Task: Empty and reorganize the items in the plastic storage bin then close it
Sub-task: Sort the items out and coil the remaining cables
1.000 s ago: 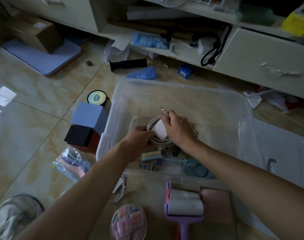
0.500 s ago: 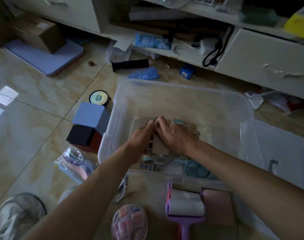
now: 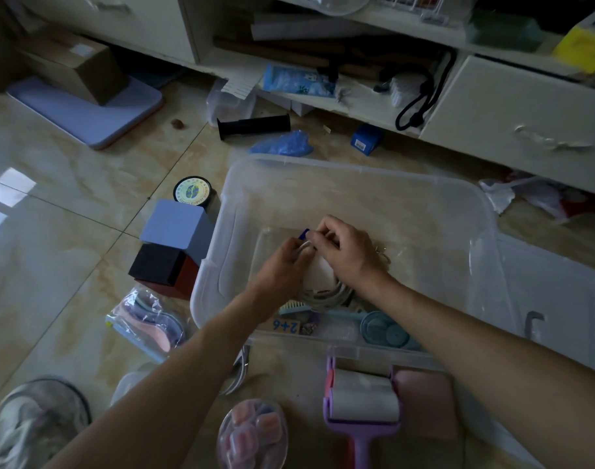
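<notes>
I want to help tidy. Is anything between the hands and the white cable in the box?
No. Both the left hand and right hand already touch the coiled white cable inside the clear plastic bin; nothing visible lies between them.

Tiled floor: clear bin, lint roller, stacked boxes.

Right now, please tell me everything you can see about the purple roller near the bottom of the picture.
The purple lint roller lies flat on the floor just outside the clear storage bin's near wall. It looks plastic: a purple frame and handle pointing toward the viewer, holding a white sticky drum with a pink-red end cap. A pink pad lies at its right. Neither hand touches it.
</notes>
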Demonstrator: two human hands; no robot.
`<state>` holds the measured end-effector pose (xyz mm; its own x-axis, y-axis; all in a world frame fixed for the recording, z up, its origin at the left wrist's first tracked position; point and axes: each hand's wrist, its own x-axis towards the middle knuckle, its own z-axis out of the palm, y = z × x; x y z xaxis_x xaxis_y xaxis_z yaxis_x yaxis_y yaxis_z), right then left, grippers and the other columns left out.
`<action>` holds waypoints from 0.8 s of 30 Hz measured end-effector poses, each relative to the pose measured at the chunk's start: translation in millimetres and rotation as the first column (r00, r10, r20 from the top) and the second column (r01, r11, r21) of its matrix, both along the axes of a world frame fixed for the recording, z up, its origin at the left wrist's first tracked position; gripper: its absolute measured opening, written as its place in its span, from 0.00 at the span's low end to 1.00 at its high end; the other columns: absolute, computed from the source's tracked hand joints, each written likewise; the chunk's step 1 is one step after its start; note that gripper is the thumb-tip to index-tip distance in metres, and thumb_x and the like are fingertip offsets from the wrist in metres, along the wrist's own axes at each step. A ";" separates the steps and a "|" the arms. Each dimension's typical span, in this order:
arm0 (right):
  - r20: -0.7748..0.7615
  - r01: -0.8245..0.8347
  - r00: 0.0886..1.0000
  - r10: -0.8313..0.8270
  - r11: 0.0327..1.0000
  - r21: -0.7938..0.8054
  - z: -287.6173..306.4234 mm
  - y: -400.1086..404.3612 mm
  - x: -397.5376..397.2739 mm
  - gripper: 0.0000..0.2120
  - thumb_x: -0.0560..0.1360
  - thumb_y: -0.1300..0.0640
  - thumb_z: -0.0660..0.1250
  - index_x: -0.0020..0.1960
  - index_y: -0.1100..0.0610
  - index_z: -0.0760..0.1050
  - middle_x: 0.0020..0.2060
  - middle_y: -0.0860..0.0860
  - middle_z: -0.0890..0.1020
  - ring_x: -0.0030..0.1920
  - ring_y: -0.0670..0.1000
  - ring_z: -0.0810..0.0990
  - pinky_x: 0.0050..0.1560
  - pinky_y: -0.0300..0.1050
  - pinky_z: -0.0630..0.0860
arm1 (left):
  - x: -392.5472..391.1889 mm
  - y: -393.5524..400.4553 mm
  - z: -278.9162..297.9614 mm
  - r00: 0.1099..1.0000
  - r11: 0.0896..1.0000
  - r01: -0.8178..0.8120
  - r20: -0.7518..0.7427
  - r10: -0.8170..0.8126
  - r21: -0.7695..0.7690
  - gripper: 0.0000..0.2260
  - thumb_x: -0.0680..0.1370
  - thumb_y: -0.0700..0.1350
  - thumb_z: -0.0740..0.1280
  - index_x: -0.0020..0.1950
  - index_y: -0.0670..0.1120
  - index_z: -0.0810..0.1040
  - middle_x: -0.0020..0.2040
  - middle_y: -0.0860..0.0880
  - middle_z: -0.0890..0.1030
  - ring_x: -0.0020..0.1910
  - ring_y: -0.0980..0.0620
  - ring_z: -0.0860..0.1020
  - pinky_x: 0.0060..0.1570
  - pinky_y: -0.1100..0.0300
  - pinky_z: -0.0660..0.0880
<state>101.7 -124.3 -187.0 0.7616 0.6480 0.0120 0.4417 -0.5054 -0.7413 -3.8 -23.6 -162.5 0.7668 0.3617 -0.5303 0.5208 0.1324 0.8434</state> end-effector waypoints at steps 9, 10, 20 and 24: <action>0.088 0.263 0.964 -0.250 0.938 -0.227 0.1 20.2 -37.0 0.22 0.84 0.42 0.51 0.55 0.56 0.78 0.49 0.61 0.84 0.51 0.64 0.82 0.50 0.54 0.76 | 1.3 -9.7 -9.2 0.969 0.953 -0.248 0.039 0.245 0.174 0.12 0.82 0.54 0.57 0.55 0.48 0.73 0.50 0.44 0.80 0.50 0.40 0.80 0.51 0.39 0.79; 0.031 0.298 0.953 -0.301 0.919 -0.259 3.2 22.0 -38.1 0.25 0.84 0.40 0.50 0.55 0.56 0.79 0.51 0.61 0.84 0.53 0.64 0.81 0.52 0.53 0.76 | 1.2 -11.2 -9.6 0.962 0.940 -0.273 0.044 0.270 0.203 0.13 0.82 0.54 0.56 0.55 0.47 0.73 0.50 0.44 0.80 0.50 0.40 0.80 0.52 0.40 0.78; -0.062 0.297 0.949 -0.308 0.944 -0.145 29.3 33.7 -49.8 0.26 0.86 0.48 0.49 0.55 0.64 0.81 0.51 0.66 0.83 0.57 0.63 0.80 0.56 0.50 0.73 | -1.3 -11.9 -2.2 0.886 0.819 -0.459 0.113 0.449 0.345 0.20 0.83 0.59 0.51 0.55 0.48 0.75 0.49 0.44 0.81 0.51 0.41 0.79 0.55 0.44 0.76; -0.093 0.364 0.926 -0.365 0.931 -0.031 39.8 50.3 -49.4 0.28 0.86 0.47 0.49 0.47 0.64 0.81 0.47 0.64 0.84 0.53 0.63 0.82 0.51 0.49 0.74 | 1.5 4.1 7.4 0.860 0.795 -0.509 0.151 0.488 0.328 0.22 0.81 0.63 0.48 0.52 0.51 0.76 0.47 0.47 0.81 0.50 0.44 0.80 0.54 0.43 0.77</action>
<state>52.3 -74.0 -147.2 0.9423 0.3251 -0.0792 0.1527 -0.6283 -0.7628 -2.3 -19.5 -155.0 0.4537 0.8524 -0.2597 0.4139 0.0565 0.9085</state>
